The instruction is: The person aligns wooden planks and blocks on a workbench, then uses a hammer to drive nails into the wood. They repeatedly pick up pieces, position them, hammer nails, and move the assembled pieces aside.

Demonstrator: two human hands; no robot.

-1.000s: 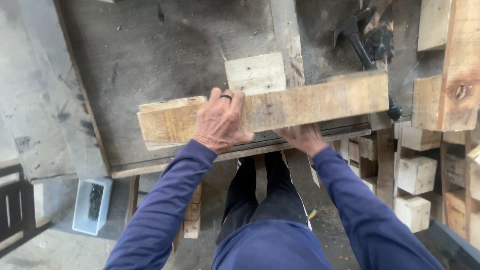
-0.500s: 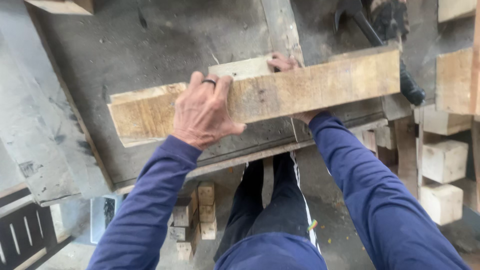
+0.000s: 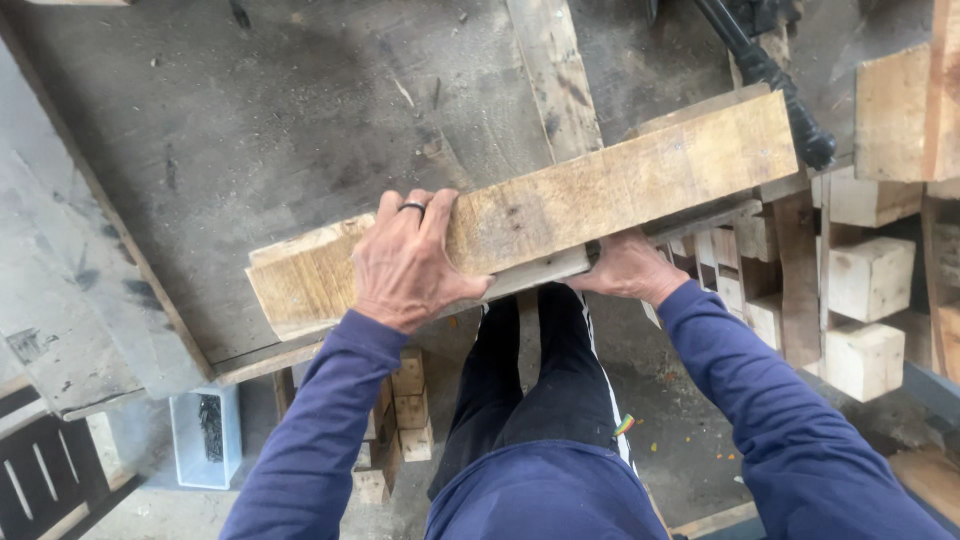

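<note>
Presently the left hand (image 3: 408, 262) lies fingers-over the top face of the plank (image 3: 560, 205), its grip closed on it, while the right hand (image 3: 628, 268) clasps the near underside. The plank lies slantwise at the table (image 3: 250, 130) edge. Step judged: positioning; any shift calls for both hands together.
</note>
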